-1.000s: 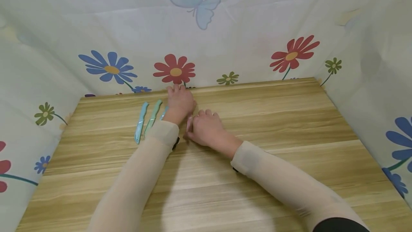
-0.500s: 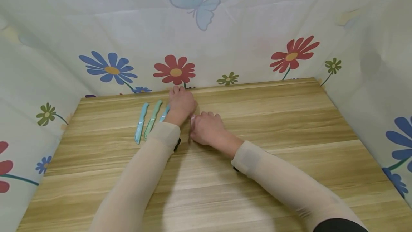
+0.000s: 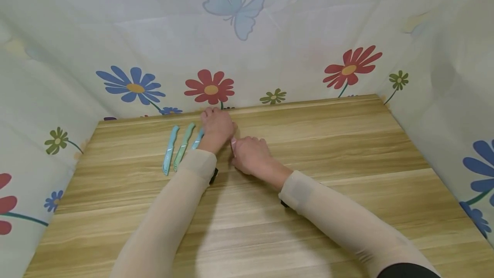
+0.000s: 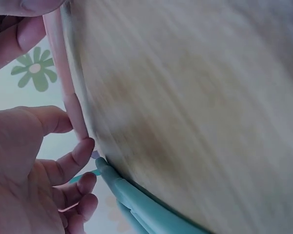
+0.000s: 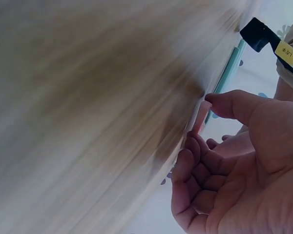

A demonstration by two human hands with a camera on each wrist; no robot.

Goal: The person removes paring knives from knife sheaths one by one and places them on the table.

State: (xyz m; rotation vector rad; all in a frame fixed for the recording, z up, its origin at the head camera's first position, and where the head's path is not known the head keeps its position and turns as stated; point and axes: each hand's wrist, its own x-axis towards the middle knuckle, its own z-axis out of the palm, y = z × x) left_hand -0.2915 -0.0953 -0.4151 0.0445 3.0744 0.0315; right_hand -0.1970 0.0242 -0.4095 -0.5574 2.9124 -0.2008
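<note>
A pink paring knife (image 3: pixel 233 144) lies on the wooden table between my two hands, mostly covered by them in the head view. My left hand (image 3: pixel 217 125) pinches its far end between thumb and index finger; the left wrist view shows the pink handle (image 4: pixel 76 116) there, the other fingers loosely curled. My right hand (image 3: pixel 252 155) pinches the near end of the pink knife (image 5: pixel 201 117) with thumb and index finger. Left of my hands lie a blue knife (image 3: pixel 170 150), a green knife (image 3: pixel 184 147) and a second blue knife (image 3: pixel 198 139), partly hidden by my left hand.
The wood-grain table (image 3: pixel 328 140) meets a white flowered sheet (image 3: pixel 293 46) at the back and both sides. My left forearm (image 3: pixel 162 213) crosses near the lower ends of the green and second blue knives.
My right hand has moved slightly right with the near end of the pink knife, which now lines up closer beside my left hand. The other knives stay in place.
</note>
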